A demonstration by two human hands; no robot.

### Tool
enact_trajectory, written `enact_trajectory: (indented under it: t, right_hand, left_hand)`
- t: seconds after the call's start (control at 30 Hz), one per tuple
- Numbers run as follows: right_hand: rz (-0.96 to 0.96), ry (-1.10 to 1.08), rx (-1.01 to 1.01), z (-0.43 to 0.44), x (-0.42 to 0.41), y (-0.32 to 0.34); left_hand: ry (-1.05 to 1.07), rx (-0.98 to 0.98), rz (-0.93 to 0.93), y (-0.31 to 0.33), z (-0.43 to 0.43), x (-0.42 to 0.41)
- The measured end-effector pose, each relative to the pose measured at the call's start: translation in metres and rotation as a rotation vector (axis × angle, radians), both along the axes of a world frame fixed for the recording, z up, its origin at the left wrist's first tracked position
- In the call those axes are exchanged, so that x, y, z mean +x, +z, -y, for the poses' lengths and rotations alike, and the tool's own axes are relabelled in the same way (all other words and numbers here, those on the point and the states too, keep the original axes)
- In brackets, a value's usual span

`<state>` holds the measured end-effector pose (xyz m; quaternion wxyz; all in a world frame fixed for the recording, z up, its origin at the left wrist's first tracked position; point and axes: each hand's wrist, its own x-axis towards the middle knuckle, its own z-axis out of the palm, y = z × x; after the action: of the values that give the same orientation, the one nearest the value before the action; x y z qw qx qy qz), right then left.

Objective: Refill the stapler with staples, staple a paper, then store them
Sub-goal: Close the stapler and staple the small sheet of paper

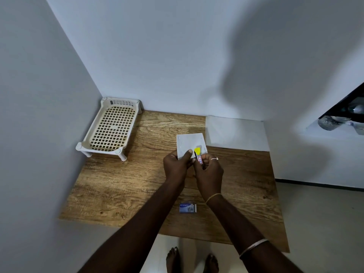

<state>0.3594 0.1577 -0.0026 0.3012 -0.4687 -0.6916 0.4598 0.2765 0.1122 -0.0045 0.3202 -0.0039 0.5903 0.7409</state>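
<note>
Left hand (175,164) pinched white paper square (190,143), staple rows showing; right hand (208,168) fingers clamped on yellow-tipped stapler (198,154). Stapling apparently underway; storing in cream lattice basket (110,129), upper left, left.

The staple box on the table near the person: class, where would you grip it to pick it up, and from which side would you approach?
Grip the staple box across its two long sides, coming straight down from above. It lies flat on the wooden table, long axis running left to right, with bare wood all around, so both long edges look reachable. The right hand holds the stapler and the left hand the paper.
</note>
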Motion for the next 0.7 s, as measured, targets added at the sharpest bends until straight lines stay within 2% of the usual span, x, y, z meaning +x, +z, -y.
enact_trajectory:
  t: [0.27, 0.7]
  right_hand:
    - [-0.013, 0.048, -0.188, -0.008, 0.005, -0.011]
    - [0.121, 0.086, -0.07, -0.001, 0.037, -0.04]
  left_hand:
    - [-0.006, -0.041, 0.069, -0.008, 0.001, -0.003]
    - [0.053, -0.135, 0.11, -0.019, 0.007, -0.016]
